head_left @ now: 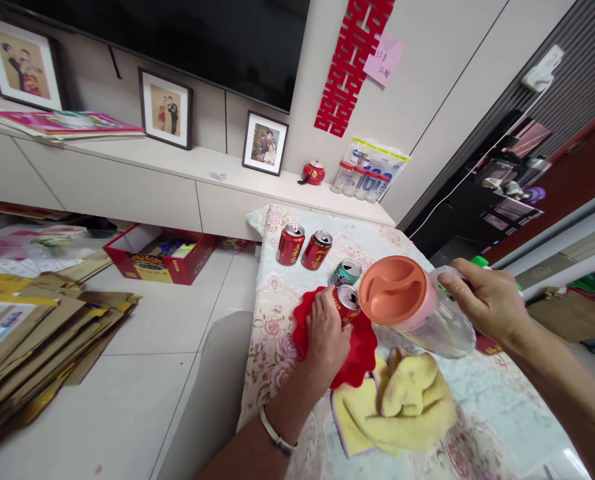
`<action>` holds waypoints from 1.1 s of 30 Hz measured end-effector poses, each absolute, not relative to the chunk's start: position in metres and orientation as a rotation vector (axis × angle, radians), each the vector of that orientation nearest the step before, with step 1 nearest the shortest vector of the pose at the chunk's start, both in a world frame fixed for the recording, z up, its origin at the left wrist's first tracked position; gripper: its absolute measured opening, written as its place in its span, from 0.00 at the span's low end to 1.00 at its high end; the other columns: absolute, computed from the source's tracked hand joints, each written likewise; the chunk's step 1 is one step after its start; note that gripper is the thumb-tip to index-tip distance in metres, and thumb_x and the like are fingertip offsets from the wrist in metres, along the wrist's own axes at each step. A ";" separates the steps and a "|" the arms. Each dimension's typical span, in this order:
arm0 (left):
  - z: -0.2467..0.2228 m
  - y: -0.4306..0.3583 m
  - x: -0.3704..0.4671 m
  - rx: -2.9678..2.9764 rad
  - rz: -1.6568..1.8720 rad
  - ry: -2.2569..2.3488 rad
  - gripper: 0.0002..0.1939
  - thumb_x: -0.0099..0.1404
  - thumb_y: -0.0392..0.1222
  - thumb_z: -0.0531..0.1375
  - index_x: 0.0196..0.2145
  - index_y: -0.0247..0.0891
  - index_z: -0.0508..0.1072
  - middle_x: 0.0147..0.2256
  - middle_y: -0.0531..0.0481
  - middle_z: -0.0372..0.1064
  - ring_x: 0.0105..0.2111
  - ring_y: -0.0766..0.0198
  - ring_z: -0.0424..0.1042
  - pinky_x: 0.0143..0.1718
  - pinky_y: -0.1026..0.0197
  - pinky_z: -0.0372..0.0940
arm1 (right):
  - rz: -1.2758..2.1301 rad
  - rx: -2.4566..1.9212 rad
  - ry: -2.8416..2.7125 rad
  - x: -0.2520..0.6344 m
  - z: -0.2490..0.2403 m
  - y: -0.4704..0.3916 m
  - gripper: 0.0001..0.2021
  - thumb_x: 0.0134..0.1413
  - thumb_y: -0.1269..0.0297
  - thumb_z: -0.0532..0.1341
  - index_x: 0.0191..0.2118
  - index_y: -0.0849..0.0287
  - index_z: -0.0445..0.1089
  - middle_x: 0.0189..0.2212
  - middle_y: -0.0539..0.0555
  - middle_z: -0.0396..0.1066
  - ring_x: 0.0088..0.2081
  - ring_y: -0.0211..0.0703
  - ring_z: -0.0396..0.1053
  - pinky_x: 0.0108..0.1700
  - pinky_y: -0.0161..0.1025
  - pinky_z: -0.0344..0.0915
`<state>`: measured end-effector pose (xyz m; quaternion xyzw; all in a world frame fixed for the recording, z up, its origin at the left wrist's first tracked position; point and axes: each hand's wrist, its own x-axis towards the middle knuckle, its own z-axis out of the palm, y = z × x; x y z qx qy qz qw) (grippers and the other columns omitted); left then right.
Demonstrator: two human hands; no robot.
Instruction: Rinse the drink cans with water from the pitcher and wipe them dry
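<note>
My left hand [326, 335] is wrapped round a red drink can [346, 301] with an open top, held over a red scalloped plate [304, 313]. In my right hand [490, 293] is the handle of a clear plastic pitcher [444, 327] with an orange lid [393, 292]. The pitcher is tipped left, its lid close to the can's top; whether liquid flows, I cannot tell. Just behind the held can is a green can [346, 272]. Two more red cans, one on the left [291, 244] and one beside it [317, 249], stand upright farther back.
A yellow cloth [397, 407] lies crumpled on the flowered tablecloth [277, 293] near me. Glass jars with red lids [360, 181] and a small red pot [314, 173] stand on the cabinet behind. Flattened cardboard [52, 340] and a red box [162, 257] are on the floor at left.
</note>
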<state>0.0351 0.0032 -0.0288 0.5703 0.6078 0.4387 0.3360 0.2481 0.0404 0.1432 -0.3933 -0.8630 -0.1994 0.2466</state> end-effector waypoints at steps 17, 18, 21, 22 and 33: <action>-0.029 0.004 0.035 1.492 1.131 1.587 0.40 0.58 0.23 0.63 0.64 0.38 0.54 0.65 0.35 0.61 0.68 0.44 0.59 0.67 0.41 0.59 | -0.538 -1.084 -2.340 0.248 0.144 0.039 0.26 0.72 0.46 0.51 0.23 0.54 0.55 0.13 0.41 0.49 0.13 0.32 0.51 0.17 0.32 0.48; -0.029 0.003 0.035 1.490 1.135 1.585 0.40 0.58 0.23 0.63 0.64 0.38 0.55 0.65 0.35 0.62 0.68 0.44 0.59 0.67 0.41 0.59 | -0.538 -1.084 -2.342 0.248 0.144 0.039 0.26 0.72 0.46 0.51 0.23 0.54 0.55 0.12 0.41 0.49 0.13 0.32 0.50 0.17 0.32 0.48; -0.028 0.003 0.035 1.486 1.145 1.583 0.40 0.57 0.23 0.63 0.64 0.39 0.55 0.65 0.36 0.62 0.68 0.44 0.60 0.67 0.41 0.59 | -0.544 -1.080 -2.346 0.249 0.143 0.039 0.26 0.72 0.46 0.51 0.23 0.54 0.55 0.13 0.41 0.49 0.13 0.32 0.50 0.17 0.32 0.48; -0.028 0.002 0.035 1.484 1.144 1.584 0.40 0.57 0.23 0.63 0.64 0.39 0.55 0.65 0.36 0.62 0.68 0.44 0.60 0.67 0.41 0.59 | -0.547 -1.079 -2.347 0.249 0.143 0.039 0.26 0.72 0.46 0.51 0.23 0.54 0.55 0.13 0.41 0.49 0.13 0.32 0.51 0.17 0.32 0.48; -0.032 0.004 0.036 1.503 1.175 1.587 0.40 0.57 0.24 0.63 0.64 0.40 0.55 0.64 0.36 0.62 0.67 0.44 0.61 0.66 0.41 0.60 | -0.545 -1.071 -2.353 0.249 0.143 0.039 0.26 0.72 0.46 0.51 0.23 0.54 0.56 0.13 0.42 0.49 0.13 0.32 0.51 0.17 0.32 0.49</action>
